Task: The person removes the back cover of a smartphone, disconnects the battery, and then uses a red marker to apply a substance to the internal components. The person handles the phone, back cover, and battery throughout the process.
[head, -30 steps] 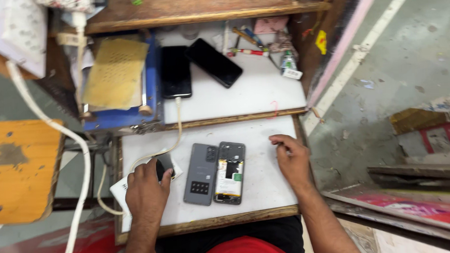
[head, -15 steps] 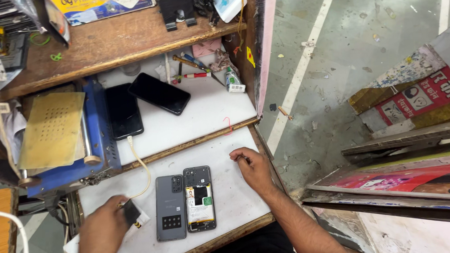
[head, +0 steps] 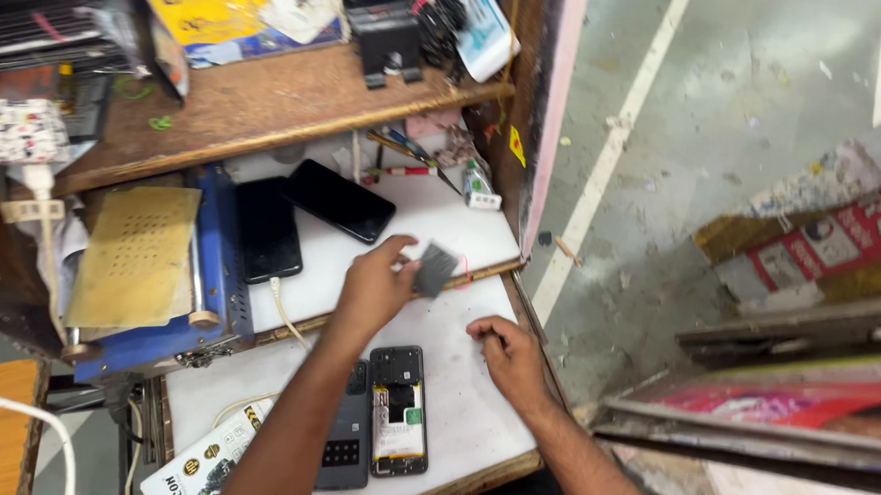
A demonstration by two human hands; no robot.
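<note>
Grey and flat, a small square part [head: 434, 267] is pinched between the thumb and fingers of the person's left hand [head: 378, 289], which is stretched forward and across, so the part hangs in the air just above the wooden lip between a lower white work surface [head: 466, 413] and an upper white shelf [head: 411, 248]. The right hand [head: 508, 357] lies on the lower surface with its fingers curled loosely; it grips nothing that can be seen.

Beneath the left forearm lie an opened phone [head: 398, 411], its insides exposed, and just beside it a grey back cover [head: 345, 446], partly hidden by the arm. On the upper shelf, two dark phones [head: 303, 218] rest face up next to a blue machine with a yellow pad [head: 133, 256].

The hold on the grey part looks light, at fingertips only. A slip could drop it onto the exposed phone, or past the table's right edge onto the concrete floor [head: 709, 121]. The outstretched forearm could also nudge the back cover below it.
</note>
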